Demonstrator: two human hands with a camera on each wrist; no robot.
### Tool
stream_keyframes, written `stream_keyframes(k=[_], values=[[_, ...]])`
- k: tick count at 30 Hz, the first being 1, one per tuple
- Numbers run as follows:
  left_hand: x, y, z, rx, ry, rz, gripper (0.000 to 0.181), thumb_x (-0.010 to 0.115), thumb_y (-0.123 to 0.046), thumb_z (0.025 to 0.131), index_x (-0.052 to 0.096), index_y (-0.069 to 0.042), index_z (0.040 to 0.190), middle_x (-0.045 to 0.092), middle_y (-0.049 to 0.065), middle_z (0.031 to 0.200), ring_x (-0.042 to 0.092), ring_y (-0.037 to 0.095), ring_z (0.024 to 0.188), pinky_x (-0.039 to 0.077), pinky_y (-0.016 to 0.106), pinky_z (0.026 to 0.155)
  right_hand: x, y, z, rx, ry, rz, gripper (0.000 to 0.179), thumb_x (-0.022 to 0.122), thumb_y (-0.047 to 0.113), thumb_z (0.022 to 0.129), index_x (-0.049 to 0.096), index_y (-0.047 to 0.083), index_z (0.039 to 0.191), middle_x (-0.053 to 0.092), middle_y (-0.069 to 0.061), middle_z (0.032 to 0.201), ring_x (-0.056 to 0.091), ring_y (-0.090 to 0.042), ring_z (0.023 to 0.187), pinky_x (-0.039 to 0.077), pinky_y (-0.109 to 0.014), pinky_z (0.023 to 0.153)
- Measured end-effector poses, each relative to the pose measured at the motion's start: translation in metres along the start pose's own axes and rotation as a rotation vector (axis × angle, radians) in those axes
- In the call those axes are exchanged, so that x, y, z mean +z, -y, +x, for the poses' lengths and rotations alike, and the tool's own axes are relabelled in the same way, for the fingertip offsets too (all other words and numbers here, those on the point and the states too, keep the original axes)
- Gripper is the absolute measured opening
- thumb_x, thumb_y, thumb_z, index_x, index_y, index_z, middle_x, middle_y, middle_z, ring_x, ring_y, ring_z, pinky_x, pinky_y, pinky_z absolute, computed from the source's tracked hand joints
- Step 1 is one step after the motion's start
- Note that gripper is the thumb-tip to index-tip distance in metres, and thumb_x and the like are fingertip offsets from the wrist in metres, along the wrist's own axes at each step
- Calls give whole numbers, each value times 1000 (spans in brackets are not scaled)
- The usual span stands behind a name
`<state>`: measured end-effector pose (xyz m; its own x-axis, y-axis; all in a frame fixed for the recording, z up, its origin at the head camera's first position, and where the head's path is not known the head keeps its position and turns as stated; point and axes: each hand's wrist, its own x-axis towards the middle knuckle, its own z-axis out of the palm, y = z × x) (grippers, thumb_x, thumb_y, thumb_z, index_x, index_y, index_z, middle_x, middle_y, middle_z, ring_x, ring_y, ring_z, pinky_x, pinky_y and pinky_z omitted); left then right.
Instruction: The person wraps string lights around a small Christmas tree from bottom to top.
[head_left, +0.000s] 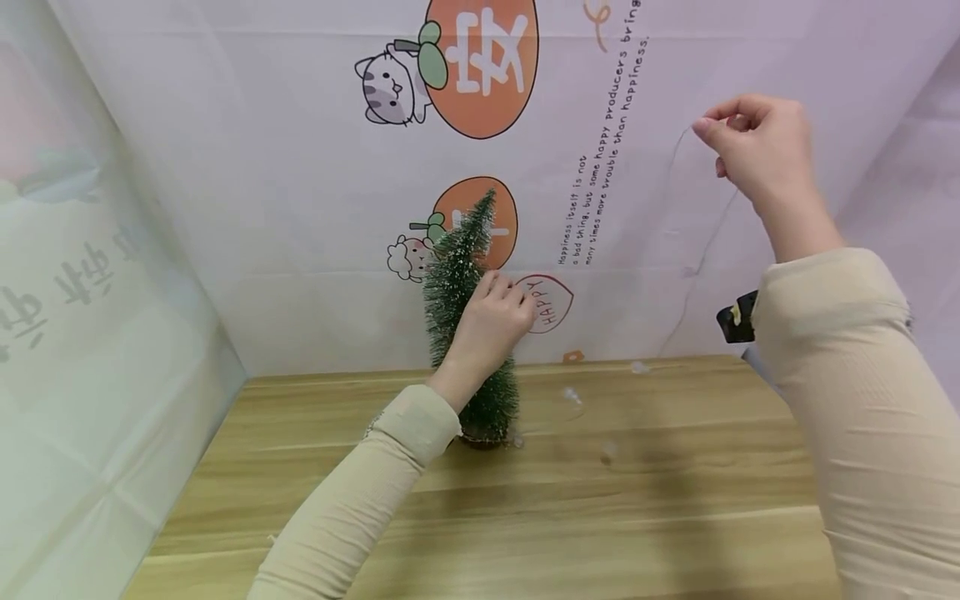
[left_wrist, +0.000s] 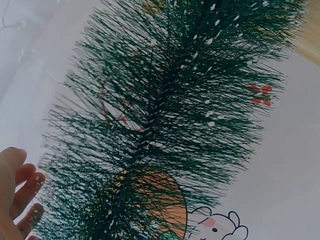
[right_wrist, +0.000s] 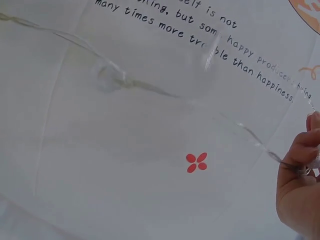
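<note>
My right fingers (head_left: 741,107) pinch the wire (right_wrist: 150,88) high, apparently keeping slack clear of the tree (head_left: 446,304); my left fingers (left_wrist: 25,195), loosely bent, lie beside it.

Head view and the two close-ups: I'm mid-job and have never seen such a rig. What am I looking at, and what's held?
No machine here: these are a person's two bare hands. The head picture comes from a camera worn on the head, looking forward and down; the close-ups come from one camera on each wrist. On the light brown wood-grain table stands a small green bristly tree with white flecks, before a white sheet printed with orange shapes and lettering. The raised right hand pinches a thin, clear, twisted wire strand, which hangs below it. The left hand is by the tree; whether its fingers hold anything is unclear. A few small clear bits show over the table; I can't tell whether they lie on it.
</note>
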<state>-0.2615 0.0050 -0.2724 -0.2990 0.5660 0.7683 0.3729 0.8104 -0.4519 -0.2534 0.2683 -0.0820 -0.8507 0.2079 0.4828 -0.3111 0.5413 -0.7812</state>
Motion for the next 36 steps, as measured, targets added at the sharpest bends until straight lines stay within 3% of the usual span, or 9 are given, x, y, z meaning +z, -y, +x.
stream_keyframes(k=[4,10,13,18,22,28,31,33,36], values=[[-4,4,3,19,-89,-29,11,60,-18,94,70,-20,90,71,-6,91,62,15,97,44,33,100,5,6,3,2,-4,-65,16,64,25,90,62,31,75,54,22,60,47,2,44,34,-17,55],[-14,19,12,17,-304,-50,12,57,-22,94,68,-19,91,69,-5,91,61,15,94,45,32,96,15,12,7,34,9,-88,16,64,27,89,60,30,74,55,25,56,47,3,45,33,-18,54],[-21,28,18,-24,-380,-48,13,56,-22,94,69,-19,91,69,-5,91,61,15,93,45,32,93,23,14,9,27,5,-76,18,65,26,89,60,31,72,55,25,55,48,3,44,35,-16,53],[-29,47,25,-152,-458,-111,13,58,-22,94,69,-17,90,69,-3,89,60,18,90,45,33,87,37,19,9,13,-14,-40,20,67,25,88,61,31,69,55,23,54,48,2,42,35,-16,52],[-34,64,30,-267,-448,-149,14,58,-24,94,69,-15,94,69,1,90,60,21,90,46,34,84,46,24,8,5,-29,-17,19,68,25,87,62,32,70,55,23,54,50,3,40,33,-18,53],[-42,84,37,-425,-339,-209,20,56,-26,96,69,-11,99,70,5,97,59,25,95,46,37,89,55,30,6,1,-31,3,5,71,27,85,71,27,81,57,23,58,52,4,49,37,-15,52],[-46,92,42,-459,-289,-223,22,55,-27,96,69,-11,102,70,6,101,58,26,99,44,38,92,59,32,6,3,-32,-3,6,73,29,84,72,29,77,57,25,60,52,4,64,40,-14,63],[-49,97,45,-469,-262,-229,23,55,-27,97,69,-11,104,69,7,103,58,27,101,44,39,93,63,35,5,9,-39,-13,2,74,31,83,75,29,83,57,27,61,51,4,70,39,-16,70],[-54,102,51,-497,-208,-260,26,53,-29,98,68,-12,108,69,7,107,57,27,104,42,39,96,68,37,5,3,-47,-8,12,75,31,82,77,25,92,57,28,62,52,4,74,38,-17,74]])
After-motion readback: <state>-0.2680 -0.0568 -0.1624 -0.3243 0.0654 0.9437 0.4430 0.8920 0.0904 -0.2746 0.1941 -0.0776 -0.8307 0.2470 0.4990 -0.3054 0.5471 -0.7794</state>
